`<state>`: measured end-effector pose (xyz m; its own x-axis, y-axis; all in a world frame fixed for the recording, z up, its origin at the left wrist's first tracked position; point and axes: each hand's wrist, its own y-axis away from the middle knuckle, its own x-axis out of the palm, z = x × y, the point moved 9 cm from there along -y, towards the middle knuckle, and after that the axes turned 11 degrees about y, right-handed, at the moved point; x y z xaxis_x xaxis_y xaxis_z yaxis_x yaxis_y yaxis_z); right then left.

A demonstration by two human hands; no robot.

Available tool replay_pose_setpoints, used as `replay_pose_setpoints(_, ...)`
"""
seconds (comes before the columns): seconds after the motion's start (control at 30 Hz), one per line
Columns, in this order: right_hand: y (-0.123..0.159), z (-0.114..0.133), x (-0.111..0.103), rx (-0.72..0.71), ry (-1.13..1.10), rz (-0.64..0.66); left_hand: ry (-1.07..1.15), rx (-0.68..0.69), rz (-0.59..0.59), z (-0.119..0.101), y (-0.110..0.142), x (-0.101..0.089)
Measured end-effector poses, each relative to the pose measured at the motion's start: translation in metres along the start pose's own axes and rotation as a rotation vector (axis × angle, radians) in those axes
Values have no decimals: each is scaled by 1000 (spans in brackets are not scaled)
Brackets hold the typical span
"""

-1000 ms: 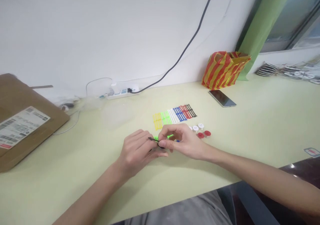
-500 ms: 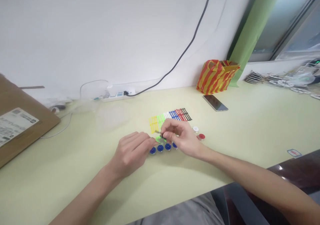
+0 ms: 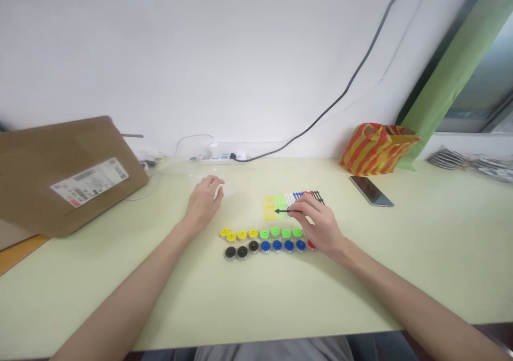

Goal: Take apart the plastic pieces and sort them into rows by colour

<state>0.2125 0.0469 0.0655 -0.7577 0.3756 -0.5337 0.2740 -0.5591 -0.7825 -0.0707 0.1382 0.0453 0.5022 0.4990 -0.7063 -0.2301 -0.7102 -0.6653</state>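
Observation:
My right hand [image 3: 318,225] pinches a thin black plastic stick with an arrow-shaped tip [image 3: 281,211], which points left above a row of small coloured sticks. Those lie in groups, among them yellow sticks [image 3: 269,211], white sticks [image 3: 289,198] and black sticks [image 3: 318,196]. Nearer me are two rows of small round clear pots with coloured tops: yellow pots [image 3: 242,235] and green pots [image 3: 286,234] behind, black pots [image 3: 242,252] and blue pots [image 3: 277,245] in front. A red pot [image 3: 311,244] is partly under my right hand. My left hand [image 3: 203,203] is open and empty beside a clear plastic sheet [image 3: 232,188].
A cardboard box [image 3: 72,174] stands at the left. Along the wall lies a power strip [image 3: 222,159] with a black cable [image 3: 332,104]. At the right are a phone [image 3: 372,191], a striped bag [image 3: 377,150] and a stack of flat striped pieces [image 3: 448,158].
My hands have parted: the left moved away from the pots towards the plastic sheet, the right keeps the black stick near the coloured sticks. The camera view has shifted, showing both pot rows.

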Motion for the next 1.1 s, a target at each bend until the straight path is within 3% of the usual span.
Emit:
replay_pose_setpoints(0.1,-5,-1,-2,-100,160,-28,-29,-64,-3,25,1,2)
replay_pose_setpoints(0.23,-22,-58,-26,-28,354,-70,-21,-88,19,33,2,7)
replay_pose_setpoints(0.33,-21,-129,-52,174,463,-84,0,-74,56,32,1,13)
replay_pose_setpoints(0.43,0,-198,-65,475,546,-12,22,-52,92,30,0,18)
replay_pose_setpoints(0.53,21,-233,-58,620,587,99,39,-33,112,30,-1,22)
replay_pose_setpoints(0.83,20,-253,-35,583,571,136,91,-22,154,40,-3,31)
replay_pose_setpoints(1.0,13,-248,-39,525,567,-9,95,-12,165,36,-4,36)
replay_pose_setpoints(1.1,-8,-245,-27,486,518,-48,94,7,179,30,-4,38)
